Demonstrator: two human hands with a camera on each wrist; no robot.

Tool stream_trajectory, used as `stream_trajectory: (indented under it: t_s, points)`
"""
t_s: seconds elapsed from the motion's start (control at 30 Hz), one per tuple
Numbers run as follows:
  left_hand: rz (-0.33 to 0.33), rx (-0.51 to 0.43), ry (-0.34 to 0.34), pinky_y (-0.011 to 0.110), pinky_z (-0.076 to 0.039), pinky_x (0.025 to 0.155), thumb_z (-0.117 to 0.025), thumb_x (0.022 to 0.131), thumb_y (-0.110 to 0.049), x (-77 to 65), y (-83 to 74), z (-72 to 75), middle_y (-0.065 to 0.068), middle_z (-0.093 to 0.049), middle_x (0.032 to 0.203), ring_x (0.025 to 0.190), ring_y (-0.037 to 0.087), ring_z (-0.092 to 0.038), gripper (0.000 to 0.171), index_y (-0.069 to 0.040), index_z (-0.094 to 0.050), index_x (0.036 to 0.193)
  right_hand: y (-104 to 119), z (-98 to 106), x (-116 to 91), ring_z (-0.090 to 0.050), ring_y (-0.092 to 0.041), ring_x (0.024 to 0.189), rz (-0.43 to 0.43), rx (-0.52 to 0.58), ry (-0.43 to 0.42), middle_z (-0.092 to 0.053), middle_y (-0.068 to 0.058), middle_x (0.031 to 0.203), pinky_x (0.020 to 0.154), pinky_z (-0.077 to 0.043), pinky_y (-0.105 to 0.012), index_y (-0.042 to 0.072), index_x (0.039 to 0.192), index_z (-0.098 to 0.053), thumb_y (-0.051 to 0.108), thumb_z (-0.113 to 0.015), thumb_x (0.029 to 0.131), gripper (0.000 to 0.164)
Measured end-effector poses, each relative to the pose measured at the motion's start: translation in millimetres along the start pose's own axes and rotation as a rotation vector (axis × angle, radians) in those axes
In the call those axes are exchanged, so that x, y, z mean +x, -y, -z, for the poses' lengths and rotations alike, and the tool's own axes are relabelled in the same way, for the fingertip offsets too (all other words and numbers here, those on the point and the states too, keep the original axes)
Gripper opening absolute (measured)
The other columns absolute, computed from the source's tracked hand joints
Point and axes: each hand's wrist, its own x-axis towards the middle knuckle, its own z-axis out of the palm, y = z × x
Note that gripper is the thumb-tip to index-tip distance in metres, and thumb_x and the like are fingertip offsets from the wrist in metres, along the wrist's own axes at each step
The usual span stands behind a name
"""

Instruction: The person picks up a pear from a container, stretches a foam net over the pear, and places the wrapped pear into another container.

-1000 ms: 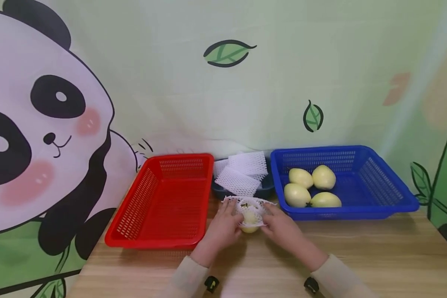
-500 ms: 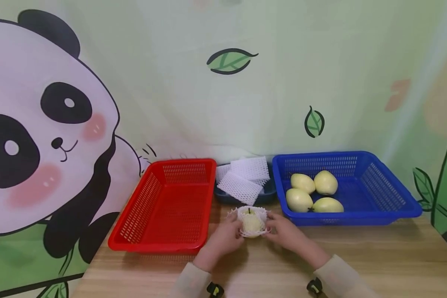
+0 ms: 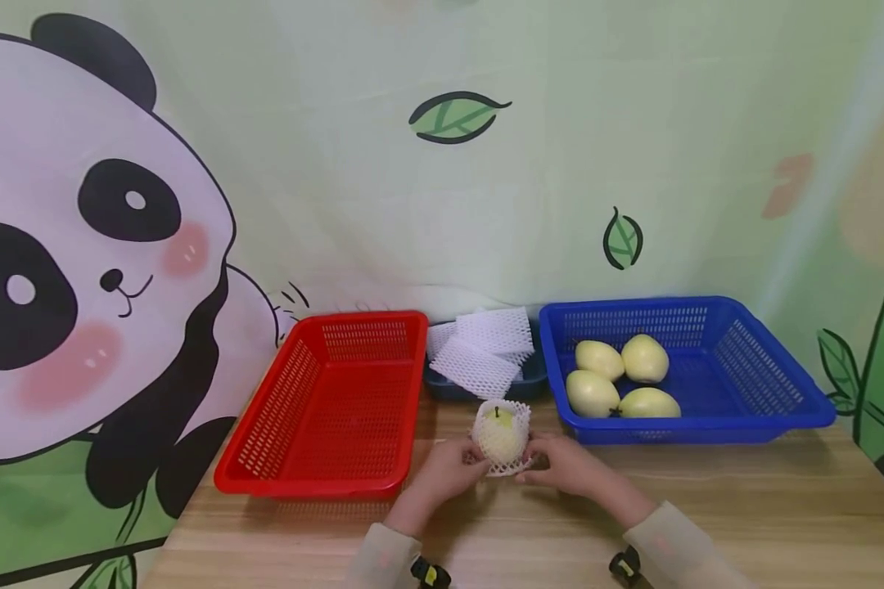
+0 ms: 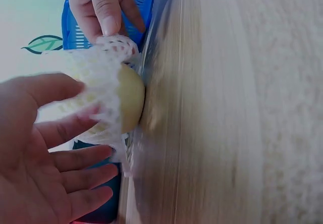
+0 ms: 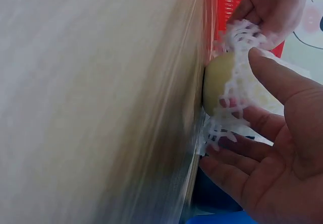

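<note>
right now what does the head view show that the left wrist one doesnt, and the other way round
Only the head view: the panda drawing, the four loose fruits and the netted fruit's stem.

Only the left wrist view: the left hand's palm side and the fruit's bare lower part below the net.

Both: the two hands, netted fruit, blue basket, dark tub and table.

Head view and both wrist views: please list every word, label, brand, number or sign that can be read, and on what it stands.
Nothing readable stands in any view.
Backdrop: faint marks low on it, behind the red basket; too faint to read.
Left black device: yellow patch; too small to tell if it is a sign.
Red basket, blue basket, netted pear, white foam nets: no lettering seen.
</note>
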Motion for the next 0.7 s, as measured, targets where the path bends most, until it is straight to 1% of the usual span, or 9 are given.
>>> stream_trajectory:
  t_s: [0.1,0.17,0.23,0.27,0.37,0.43,0.5,0.6,0.7]
  points:
    - [-0.022,0.044,0.004,0.029,-0.054,0.075,-0.072,0.085,-0.005,-0.2,2.8,-1.1,0.013,-0.073,0.089,0.082,0.022,-0.063,0.005,-0.001,-0.075,0.086,0,0,-2,-0.067,-0.025,0.097,-0.016,0.0,0.029,-0.073,-0.012,0.109,0.085,-0.056,-0.037,0.01,0.088,-0.071,0.029,-0.079,0.089,0.021]
    - [-0.021,0.056,0.011,0.029,-0.055,0.076,-0.072,0.085,-0.003,0.6,4.3,-1.6,0.013,-0.074,0.089,0.082,0.022,-0.064,0.005,-0.001,-0.076,0.087,1,0,-3,-0.069,-0.03,0.102,-0.026,-0.01,0.047,-0.074,-0.014,0.113,0.09,-0.057,-0.043,0.009,0.092,-0.073,0.03,-0.077,0.09,0.021]
    - [-0.004,0.055,0.011,0.026,-0.053,0.072,-0.073,0.086,-0.004,0.5,4.6,-1.9,0.011,-0.074,0.086,0.078,0.017,-0.06,0.004,-0.002,-0.076,0.087,2,0,-4,-0.07,-0.036,0.108,-0.044,-0.017,0.061,-0.073,-0.019,0.119,0.094,-0.057,-0.049,0.008,0.096,-0.074,0.03,-0.077,0.09,0.023]
    - [0.009,0.053,0.004,0.024,-0.051,0.069,-0.073,0.086,-0.004,0.0,4.5,-2.2,0.01,-0.073,0.083,0.074,0.015,-0.058,0.004,-0.002,-0.076,0.085,3,0,-5,-0.069,-0.038,0.109,-0.04,-0.029,0.064,-0.073,-0.019,0.119,0.095,-0.056,-0.05,0.007,0.098,-0.074,0.03,-0.076,0.09,0.023]
    - [0.05,0.045,-0.045,0.021,-0.044,0.06,-0.075,0.084,-0.006,-2.7,1.7,-2.5,0.01,-0.068,0.074,0.067,0.012,-0.05,0.008,0.0,-0.07,0.081,7,1,-8,-0.069,-0.04,0.111,-0.027,-0.06,0.062,-0.073,-0.019,0.119,0.097,-0.055,-0.053,0.005,0.102,-0.074,0.028,-0.076,0.091,0.025]
    - [0.083,0.036,-0.09,0.023,-0.045,0.059,-0.077,0.083,-0.008,-5.7,-2.0,-2.8,0.013,-0.066,0.076,0.067,0.013,-0.05,0.016,0.002,-0.065,0.085,10,4,-12,-0.069,-0.037,0.107,-0.005,-0.086,0.052,-0.074,-0.016,0.114,0.096,-0.056,-0.051,0.005,0.102,-0.074,0.027,-0.075,0.091,0.025]
    - [0.112,0.011,-0.128,0.029,-0.051,0.064,-0.078,0.081,-0.01,-8.4,-6.4,-3.6,0.017,-0.067,0.083,0.072,0.018,-0.055,0.026,0.003,-0.061,0.095,14,7,-17,-0.07,-0.037,0.106,0.009,-0.107,0.034,-0.075,-0.014,0.111,0.096,-0.056,-0.05,0.004,0.102,-0.074,0.025,-0.074,0.092,0.024]
    - [0.152,-0.052,-0.165,0.042,-0.059,0.078,-0.081,0.079,-0.014,-8.7,-12.8,-5.1,0.024,-0.068,0.098,0.084,0.026,-0.062,0.046,0.005,-0.053,0.111,21,13,-27,-0.07,-0.034,0.102,0.008,-0.129,0.012,-0.075,-0.012,0.105,0.093,-0.057,-0.048,0.003,0.102,-0.073,0.023,-0.073,0.092,0.023]
    - [0.188,-0.143,-0.195,0.054,-0.058,0.091,-0.083,0.078,-0.016,-5.4,-15.7,-7.8,0.029,-0.066,0.112,0.097,0.036,-0.065,0.061,0.007,-0.048,0.122,27,19,-39,-0.069,-0.033,0.1,-0.002,-0.143,0.002,-0.073,-0.011,0.105,0.092,-0.057,-0.047,0.003,0.102,-0.072,0.024,-0.072,0.093,0.022]
